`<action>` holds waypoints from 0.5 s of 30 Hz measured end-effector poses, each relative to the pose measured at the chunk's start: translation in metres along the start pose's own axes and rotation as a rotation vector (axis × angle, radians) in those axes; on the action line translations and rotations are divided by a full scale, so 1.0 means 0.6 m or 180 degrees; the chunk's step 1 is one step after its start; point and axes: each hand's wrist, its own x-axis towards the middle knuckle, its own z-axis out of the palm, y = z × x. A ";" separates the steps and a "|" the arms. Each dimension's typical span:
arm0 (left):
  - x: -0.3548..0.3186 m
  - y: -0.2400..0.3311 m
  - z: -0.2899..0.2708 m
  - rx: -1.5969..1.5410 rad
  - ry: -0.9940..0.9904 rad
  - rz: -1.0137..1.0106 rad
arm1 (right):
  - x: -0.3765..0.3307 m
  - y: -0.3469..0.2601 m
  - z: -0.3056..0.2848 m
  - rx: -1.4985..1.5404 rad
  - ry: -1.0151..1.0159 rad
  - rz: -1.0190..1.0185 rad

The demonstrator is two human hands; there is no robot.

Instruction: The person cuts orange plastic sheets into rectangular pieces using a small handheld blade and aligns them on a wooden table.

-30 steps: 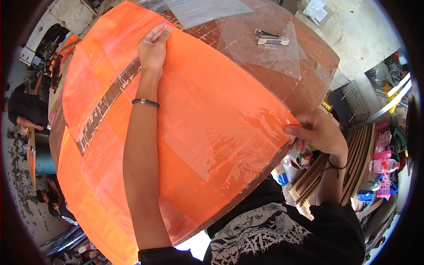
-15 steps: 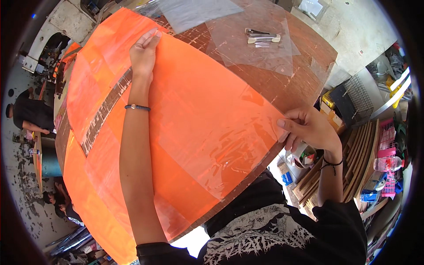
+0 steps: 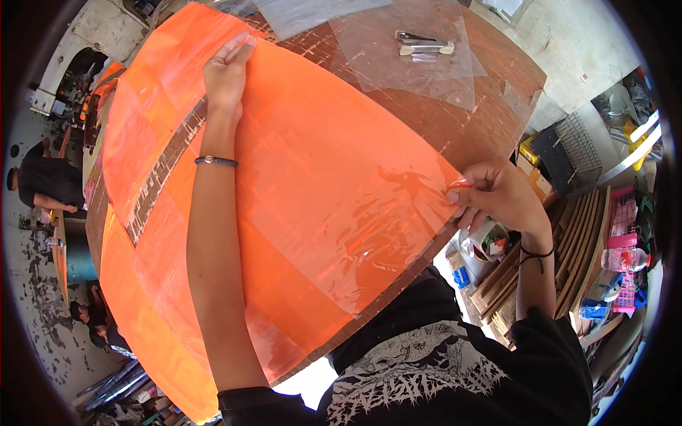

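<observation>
A large bright orange sheet (image 3: 305, 142), glossy like plastic, lies over the worktable in front of me. A clear film (image 3: 376, 234) seems to cover its right part, wrinkled and shiny toward the corner. My right hand (image 3: 501, 195) pinches that right corner between thumb and fingers, puckering it. My left arm reaches across the sheet, and my left hand (image 3: 226, 71) is closed at the far edge, thumb and fingertips together on the orange material. More orange sheeting (image 3: 153, 106) lies to the left, beyond a bare strip of table.
The brown wooden table (image 3: 469, 135) has a scratched, worn top. Clear plastic sheets (image 3: 376, 64) lie at the back, with a small metal tool (image 3: 425, 47) on them. Wooden strips (image 3: 561, 248) are stacked at right, near a dark wire crate (image 3: 568, 153). A person in black (image 3: 50, 181) is at far left.
My right hand has closed more firmly on the corner, and the sheet there is now pulled into creases. My left hand stays at the far edge; the view has shifted slightly.
</observation>
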 end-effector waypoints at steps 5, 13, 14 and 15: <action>0.006 0.000 0.001 0.0047 0.0043 0.0160 | 0.000 -0.005 -0.001 -0.0032 -0.0003 -0.0021; 0.005 -0.005 -0.002 0.0009 0.0003 0.0054 | 0.000 -0.001 -0.003 0.0025 -0.0128 -0.0013; 0.006 -0.008 -0.003 -0.0024 -0.0016 0.0046 | -0.001 0.000 -0.003 0.0060 -0.0112 -0.0011; 0.008 -0.010 -0.005 -0.0029 -0.0030 0.0060 | -0.001 0.001 -0.002 0.0036 -0.0151 -0.0066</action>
